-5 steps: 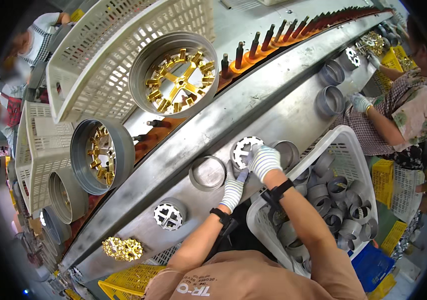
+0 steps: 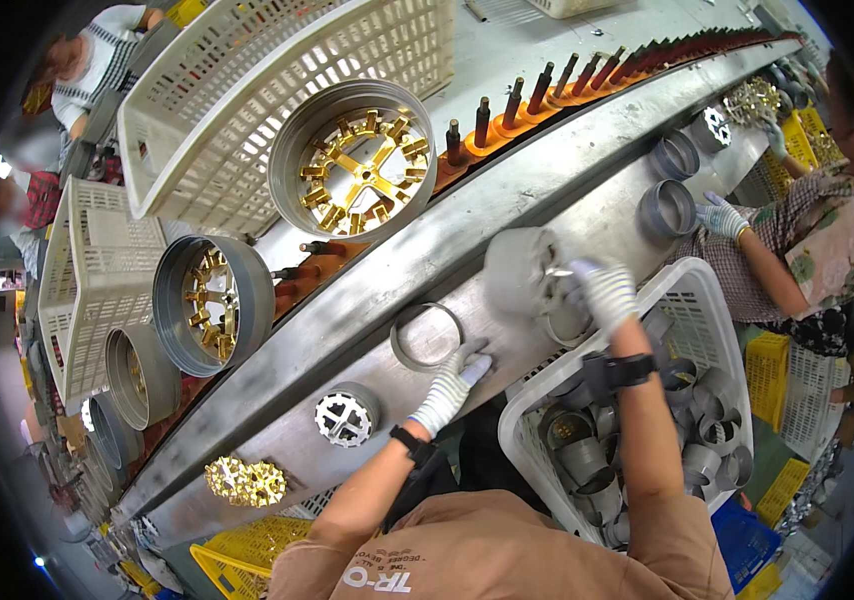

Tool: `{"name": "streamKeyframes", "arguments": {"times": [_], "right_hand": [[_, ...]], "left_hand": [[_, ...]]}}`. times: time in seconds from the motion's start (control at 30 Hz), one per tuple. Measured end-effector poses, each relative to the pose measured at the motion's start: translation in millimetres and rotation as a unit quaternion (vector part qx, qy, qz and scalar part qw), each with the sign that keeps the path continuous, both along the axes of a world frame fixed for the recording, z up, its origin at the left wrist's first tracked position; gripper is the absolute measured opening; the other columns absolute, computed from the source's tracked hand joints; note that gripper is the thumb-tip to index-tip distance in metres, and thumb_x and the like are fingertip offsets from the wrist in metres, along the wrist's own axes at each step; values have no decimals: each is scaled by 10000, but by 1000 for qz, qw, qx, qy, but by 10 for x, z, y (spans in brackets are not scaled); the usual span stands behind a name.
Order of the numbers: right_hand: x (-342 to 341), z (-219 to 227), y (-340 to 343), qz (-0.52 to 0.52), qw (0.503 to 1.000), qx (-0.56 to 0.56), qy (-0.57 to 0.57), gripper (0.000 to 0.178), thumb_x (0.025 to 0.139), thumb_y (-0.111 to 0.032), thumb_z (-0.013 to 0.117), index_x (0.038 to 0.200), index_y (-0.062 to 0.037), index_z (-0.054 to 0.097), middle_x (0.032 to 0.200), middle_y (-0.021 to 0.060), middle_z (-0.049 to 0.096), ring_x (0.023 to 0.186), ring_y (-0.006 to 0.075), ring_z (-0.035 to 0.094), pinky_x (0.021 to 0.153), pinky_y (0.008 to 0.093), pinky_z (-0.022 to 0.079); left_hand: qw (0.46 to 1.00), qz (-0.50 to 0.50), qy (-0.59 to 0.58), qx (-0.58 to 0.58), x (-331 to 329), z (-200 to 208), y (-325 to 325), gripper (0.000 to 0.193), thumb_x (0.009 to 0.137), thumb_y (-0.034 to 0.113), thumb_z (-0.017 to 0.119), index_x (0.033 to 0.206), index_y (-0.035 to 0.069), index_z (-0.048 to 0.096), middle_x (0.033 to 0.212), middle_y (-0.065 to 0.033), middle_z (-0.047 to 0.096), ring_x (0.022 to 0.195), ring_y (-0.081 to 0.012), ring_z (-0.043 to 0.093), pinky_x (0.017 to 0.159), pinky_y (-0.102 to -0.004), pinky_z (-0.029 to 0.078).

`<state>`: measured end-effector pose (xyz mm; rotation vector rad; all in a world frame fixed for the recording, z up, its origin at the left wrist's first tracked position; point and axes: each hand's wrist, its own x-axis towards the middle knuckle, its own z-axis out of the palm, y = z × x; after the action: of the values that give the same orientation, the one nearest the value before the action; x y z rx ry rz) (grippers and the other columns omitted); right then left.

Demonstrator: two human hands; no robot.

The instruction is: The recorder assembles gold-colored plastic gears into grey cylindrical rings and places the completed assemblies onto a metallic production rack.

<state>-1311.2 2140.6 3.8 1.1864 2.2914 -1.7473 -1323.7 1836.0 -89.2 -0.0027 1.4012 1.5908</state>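
My right hand [image 2: 605,292] is closed on a grey cylinder [image 2: 522,272] with a slotted end face, tilted above the metal bench and smeared by motion. My left hand [image 2: 454,386] lies with fingers stretched out and apart beside the near right rim of a thin grey ring [image 2: 405,350]; whether it touches the rim I cannot tell. A second grey ring [image 2: 569,328] sits below the held cylinder, partly hidden by it and my right hand. Left of my left hand, another grey cylinder [image 2: 347,415] with a white slotted face rests on the bench.
Gold slotted parts [image 2: 245,482] lie at the bench's left end. A white basket [image 2: 517,440] of grey rings stands at my right. Beyond the bench, a line of upright dark pins [image 2: 513,103] carries wide grey rings [image 2: 282,130] with gold inserts. A co-worker's gloved hand [image 2: 722,217] is at right.
My right hand has moved right with the cylinder, lifting and tipping it off the bench. My left hand has come away from the cylinder, slightly left and nearer me.
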Motion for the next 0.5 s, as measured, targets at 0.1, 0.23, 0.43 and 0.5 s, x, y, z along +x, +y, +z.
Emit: {"name": "streamKeyframes", "arguments": {"times": [0.1,0.23,0.43,0.5], "right_hand": [[-26,357,327,-73,900,-356,241,309,910,-250,691,1123,-29,654,929,93,677,811,185,627,746,322,501],[-677,720,243,32,738,-508,444,433,894,-169,728,1265,-7,574,1147,62,625,1119,180,562,1029,334,410],[-1912,753,5,115,916,358,142,477,989,-506,521,1259,-140,664,1248,207,644,1137,339,626,1017,379,451],[-2170,450,96,151,882,304,326,412,907,-362,721,1162,-44,662,1109,119,710,1040,241,655,977,334,467]], "left_hand": [[999,-36,-35,-8,-33,288,-292,374,1016,255,579,1288,-1,580,1079,-75,658,941,-124,610,876,-278,505],[996,-10,-47,-78,-10,143,-681,289,1015,256,586,1161,11,632,973,-58,669,836,-127,617,788,-286,527],[993,58,-51,-86,-3,176,-976,315,1025,265,575,1213,15,605,997,-61,670,834,-136,636,767,-298,548],[994,52,-37,-83,18,215,-985,348,1031,276,558,1267,21,585,1048,-72,677,864,-149,649,782,-295,546]]}}
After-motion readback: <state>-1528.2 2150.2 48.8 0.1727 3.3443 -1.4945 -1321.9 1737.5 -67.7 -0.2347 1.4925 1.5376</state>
